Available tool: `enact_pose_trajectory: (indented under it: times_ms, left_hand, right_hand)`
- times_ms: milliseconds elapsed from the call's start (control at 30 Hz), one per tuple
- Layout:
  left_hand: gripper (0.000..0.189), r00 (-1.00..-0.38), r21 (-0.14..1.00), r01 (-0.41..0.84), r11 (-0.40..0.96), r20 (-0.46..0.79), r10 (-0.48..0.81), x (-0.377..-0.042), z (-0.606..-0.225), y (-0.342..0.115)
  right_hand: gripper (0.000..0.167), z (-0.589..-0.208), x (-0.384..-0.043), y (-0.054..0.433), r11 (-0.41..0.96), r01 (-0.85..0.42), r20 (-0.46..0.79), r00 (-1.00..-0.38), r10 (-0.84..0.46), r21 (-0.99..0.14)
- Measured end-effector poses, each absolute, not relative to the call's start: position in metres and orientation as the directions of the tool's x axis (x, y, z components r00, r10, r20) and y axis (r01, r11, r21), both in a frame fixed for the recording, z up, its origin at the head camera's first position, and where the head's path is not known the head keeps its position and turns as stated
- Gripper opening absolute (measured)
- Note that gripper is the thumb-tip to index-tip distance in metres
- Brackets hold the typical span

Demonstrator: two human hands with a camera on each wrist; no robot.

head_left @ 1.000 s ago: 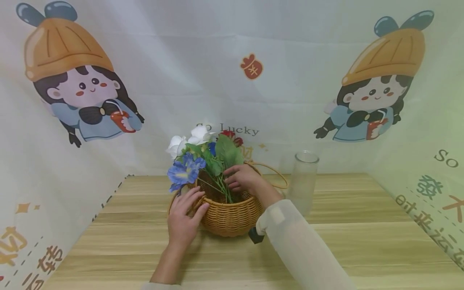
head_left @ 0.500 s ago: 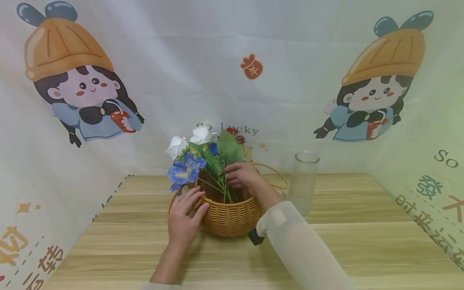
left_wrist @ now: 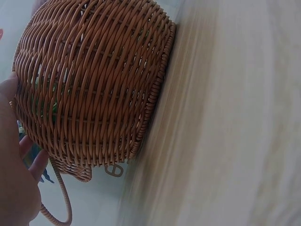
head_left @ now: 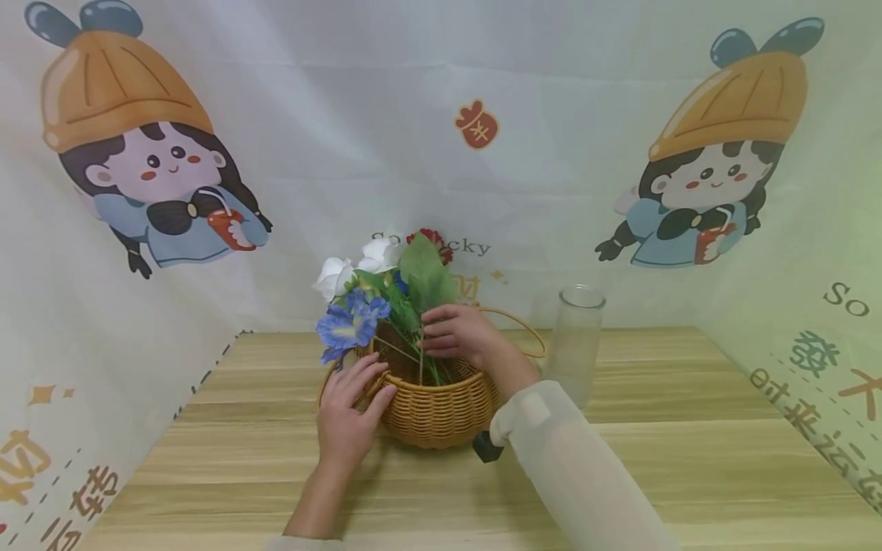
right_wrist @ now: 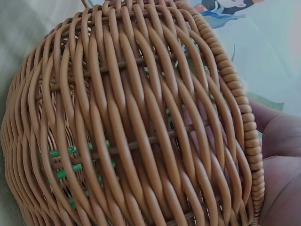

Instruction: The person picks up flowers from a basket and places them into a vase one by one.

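Note:
A round brown wicker basket (head_left: 441, 417) holds artificial flowers: white roses (head_left: 379, 255), a blue flower (head_left: 351, 321) with a yellow centre, and a ruffled red flower (head_left: 441, 249) behind a broad green leaf (head_left: 422, 268). My left hand (head_left: 347, 417) rests on the basket's left rim, fingers spread loosely. In the left wrist view its thumb (left_wrist: 8, 87) touches the rim. Reaching over the right rim, my right hand (head_left: 462, 337) pinches the red flower's stem above the basket opening. Through the weave in the right wrist view, green stem ends (right_wrist: 68, 170) show inside.
A tall clear glass vase (head_left: 577, 352) stands behind and right of the basket. The basket's thin looped handle (head_left: 524, 329) sticks out near it. Everything stands on a wood-grain table (head_left: 675, 459), with a printed white cloth (head_left: 441, 184) around the back and sides.
The red flower and its broad leaf have shifted left and slightly up with my right hand's fingers. My left hand and the basket keep their place.

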State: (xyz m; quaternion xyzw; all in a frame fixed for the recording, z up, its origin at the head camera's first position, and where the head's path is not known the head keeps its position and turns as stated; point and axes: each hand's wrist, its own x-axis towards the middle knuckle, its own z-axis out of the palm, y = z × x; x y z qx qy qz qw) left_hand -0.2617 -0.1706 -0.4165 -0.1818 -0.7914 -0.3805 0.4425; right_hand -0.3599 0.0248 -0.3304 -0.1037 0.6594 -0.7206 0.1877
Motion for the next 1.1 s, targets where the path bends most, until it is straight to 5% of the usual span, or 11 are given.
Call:
enact_pose_trajectory:
  times_ms: [633,1100]
  left_hand:
    - [0.032,-0.53,0.443,0.633,0.635,0.846,-0.062,-0.262,-0.417,-0.171]
    - [0.031,-0.53,0.444,0.63,0.637,0.845,-0.064,-0.261,-0.416,-0.17]
  right_hand:
    - [0.02,-0.319,-0.343,0.02,-0.043,0.205,-0.163,-0.873,-0.459,-0.978]
    - [0.027,-0.32,-0.336,0.02,-0.045,0.04,-0.016,-0.897,-0.442,-0.998]
